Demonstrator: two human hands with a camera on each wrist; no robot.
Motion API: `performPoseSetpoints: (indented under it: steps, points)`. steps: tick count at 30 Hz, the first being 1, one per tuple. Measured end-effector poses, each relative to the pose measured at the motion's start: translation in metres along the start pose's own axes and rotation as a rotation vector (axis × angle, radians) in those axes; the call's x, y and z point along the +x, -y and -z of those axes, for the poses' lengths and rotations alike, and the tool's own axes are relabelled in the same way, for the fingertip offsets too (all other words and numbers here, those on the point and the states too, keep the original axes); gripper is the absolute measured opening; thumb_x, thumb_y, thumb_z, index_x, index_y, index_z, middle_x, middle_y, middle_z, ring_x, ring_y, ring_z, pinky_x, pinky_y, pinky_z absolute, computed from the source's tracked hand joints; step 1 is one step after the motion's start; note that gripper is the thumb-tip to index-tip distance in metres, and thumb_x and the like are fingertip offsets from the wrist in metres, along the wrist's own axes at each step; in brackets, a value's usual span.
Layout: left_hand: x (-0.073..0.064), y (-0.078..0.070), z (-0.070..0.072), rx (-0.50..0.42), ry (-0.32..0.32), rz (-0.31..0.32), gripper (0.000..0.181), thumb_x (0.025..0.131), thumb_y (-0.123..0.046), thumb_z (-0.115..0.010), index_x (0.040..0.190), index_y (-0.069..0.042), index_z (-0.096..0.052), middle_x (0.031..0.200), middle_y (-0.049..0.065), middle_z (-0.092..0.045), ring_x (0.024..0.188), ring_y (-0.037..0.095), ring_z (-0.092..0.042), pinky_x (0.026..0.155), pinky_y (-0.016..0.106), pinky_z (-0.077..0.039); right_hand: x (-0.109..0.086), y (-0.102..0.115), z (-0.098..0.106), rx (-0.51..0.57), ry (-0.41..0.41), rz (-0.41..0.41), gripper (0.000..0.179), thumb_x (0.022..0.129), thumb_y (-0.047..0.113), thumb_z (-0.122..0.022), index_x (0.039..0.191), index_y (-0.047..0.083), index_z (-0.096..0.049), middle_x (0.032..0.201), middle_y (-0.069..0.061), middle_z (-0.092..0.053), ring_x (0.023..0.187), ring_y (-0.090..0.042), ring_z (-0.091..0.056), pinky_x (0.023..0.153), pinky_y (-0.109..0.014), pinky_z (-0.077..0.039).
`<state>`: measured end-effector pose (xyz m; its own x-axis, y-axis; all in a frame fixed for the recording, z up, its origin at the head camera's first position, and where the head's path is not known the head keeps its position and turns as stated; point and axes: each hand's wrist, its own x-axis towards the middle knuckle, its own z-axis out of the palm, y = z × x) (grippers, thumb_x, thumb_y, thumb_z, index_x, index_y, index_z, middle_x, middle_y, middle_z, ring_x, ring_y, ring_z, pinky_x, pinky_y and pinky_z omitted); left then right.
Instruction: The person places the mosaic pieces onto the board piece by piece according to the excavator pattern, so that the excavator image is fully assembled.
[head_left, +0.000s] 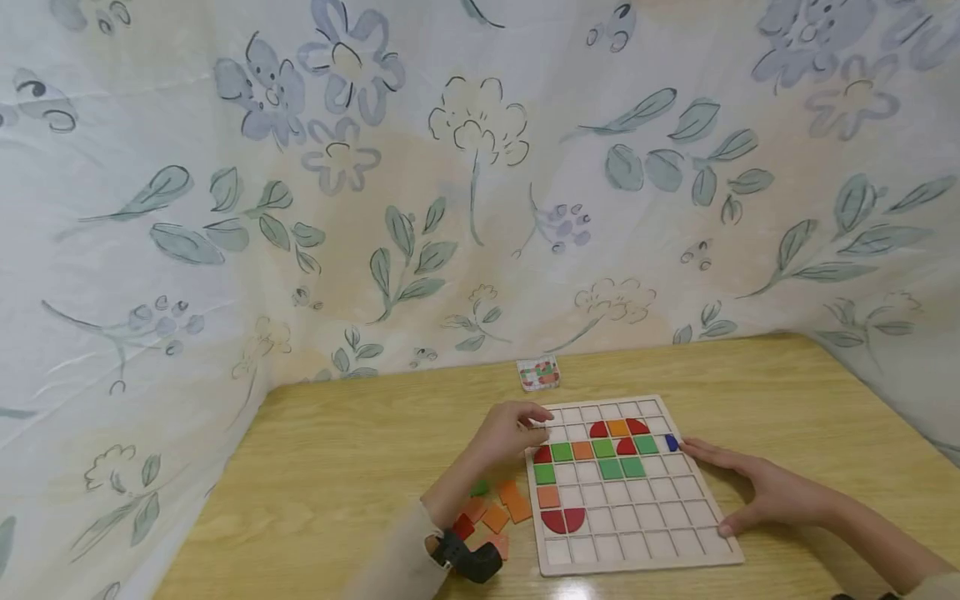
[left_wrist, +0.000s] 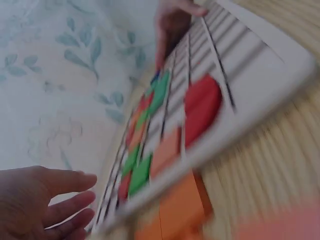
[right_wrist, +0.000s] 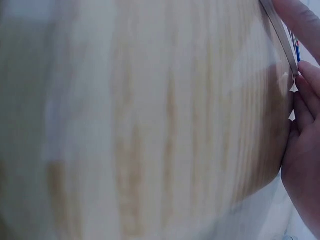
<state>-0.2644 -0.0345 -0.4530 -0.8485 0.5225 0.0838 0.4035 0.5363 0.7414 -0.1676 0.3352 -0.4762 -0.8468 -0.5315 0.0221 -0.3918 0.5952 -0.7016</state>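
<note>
A white grid board [head_left: 660, 521] lies on the table with coloured flat pieces in some cells: a row of green squares [head_left: 562, 452], orange squares [head_left: 582, 451], red quarter-rounds [head_left: 552, 522] and a blue piece [head_left: 671, 442] by the right edge. My left hand [head_left: 504, 433] hovers at the board's upper left edge, fingers loosely bent, with no piece seen in them. In the left wrist view its fingers [left_wrist: 70, 181] reach past the board's side. My right hand [head_left: 772, 492] rests along the right edge, thumb at the lower corner and straight fingertips beside the blue piece.
Loose orange pieces [head_left: 496, 517], with red and green ones, lie left of the board, partly under my left forearm. A small pattern card [head_left: 538, 373] is behind the board. Floral cloth [head_left: 480, 208] hangs behind the wooden table [head_left: 337, 475].
</note>
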Motion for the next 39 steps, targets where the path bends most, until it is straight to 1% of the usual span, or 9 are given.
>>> performPoseSetpoints:
  steps: [3,6,11,15,19,23,34,37,39]
  points:
    - [-0.016,0.016,0.013,0.01,0.023,0.017,0.021,0.082,-0.015,-0.068,0.103,-0.013,-0.07,0.1,0.0,-0.068,0.084,0.011,-0.058,0.071,0.023,-0.047,0.0,0.0,0.0,-0.013,-0.009,0.009,0.091,0.07,0.036,-0.077,0.145,0.013,-0.03,0.151,-0.008,-0.025,0.123,0.025,-0.01,0.091,-0.004,-0.018]
    - [-0.033,0.023,0.02,0.033,0.041,0.02,0.021,0.081,-0.015,-0.069,0.102,-0.013,-0.07,0.099,-0.001,-0.067,0.086,0.013,-0.057,0.076,0.025,-0.047,0.001,-0.001,0.0,0.008,-0.008,0.019,0.091,0.07,0.034,-0.077,0.145,0.012,-0.03,0.152,-0.005,-0.024,0.122,0.025,-0.009,0.091,-0.002,-0.014]
    - [-0.058,0.028,0.022,0.029,0.057,0.031,0.022,0.082,-0.021,-0.071,0.102,-0.015,-0.069,0.099,-0.007,-0.067,0.091,0.01,-0.059,0.083,0.027,-0.047,0.002,-0.001,-0.002,0.033,-0.007,0.022,0.091,0.07,0.032,-0.078,0.145,0.012,-0.03,0.152,-0.005,-0.023,0.123,0.025,-0.009,0.088,0.002,-0.009]
    - [-0.07,0.029,0.02,0.024,0.056,0.056,0.023,0.081,-0.026,-0.072,0.102,-0.019,-0.07,0.097,-0.012,-0.066,0.09,0.005,-0.057,0.083,0.026,-0.047,0.001,-0.001,-0.001,0.028,-0.014,0.015,0.092,0.069,0.032,-0.078,0.145,0.012,-0.03,0.151,-0.01,-0.023,0.122,0.025,-0.009,0.087,0.002,-0.009]
    - [-0.075,0.032,0.018,0.037,0.044,0.033,0.021,0.081,-0.025,-0.071,0.102,-0.02,-0.07,0.098,-0.013,-0.066,0.091,0.004,-0.056,0.085,0.027,-0.046,0.001,-0.002,-0.001,0.047,-0.014,0.029,0.091,0.069,0.03,-0.078,0.144,0.01,-0.03,0.151,-0.012,-0.023,0.122,0.026,-0.009,0.086,0.004,-0.009]
    - [-0.077,0.034,0.018,0.038,0.035,-0.023,0.019,0.082,-0.022,-0.07,0.1,-0.02,-0.071,0.096,-0.014,-0.066,0.091,0.003,-0.057,0.085,0.026,-0.046,0.002,-0.002,-0.001,0.048,-0.013,0.029,0.091,0.069,0.031,-0.078,0.144,0.01,-0.03,0.151,-0.012,-0.023,0.122,0.026,-0.01,0.086,0.005,-0.01]
    - [-0.077,0.043,0.019,-0.007,0.059,-0.1,0.021,0.083,-0.017,-0.068,0.104,-0.017,-0.07,0.096,-0.012,-0.068,0.089,0.0,-0.061,0.086,0.024,-0.046,0.002,-0.002,0.0,0.073,0.003,0.012,0.091,0.07,0.03,-0.077,0.145,0.011,-0.029,0.152,-0.012,-0.021,0.121,0.027,-0.008,0.085,0.005,-0.009]
    - [-0.078,0.044,0.018,-0.002,0.058,-0.098,0.02,0.084,-0.019,-0.067,0.104,-0.018,-0.07,0.098,-0.013,-0.068,0.093,0.0,-0.06,0.088,0.026,-0.045,0.002,-0.003,0.0,0.08,0.005,0.007,0.091,0.07,0.03,-0.077,0.145,0.012,-0.029,0.152,-0.01,-0.02,0.121,0.027,-0.008,0.084,0.005,-0.008]
    - [-0.079,0.044,0.019,-0.017,0.069,-0.071,0.022,0.083,-0.023,-0.068,0.105,-0.02,-0.07,0.1,-0.015,-0.067,0.096,0.001,-0.058,0.091,0.028,-0.044,0.002,-0.003,-0.001,0.076,0.006,0.004,0.091,0.07,0.03,-0.077,0.145,0.012,-0.029,0.152,-0.01,-0.02,0.121,0.027,-0.008,0.085,0.004,-0.008]
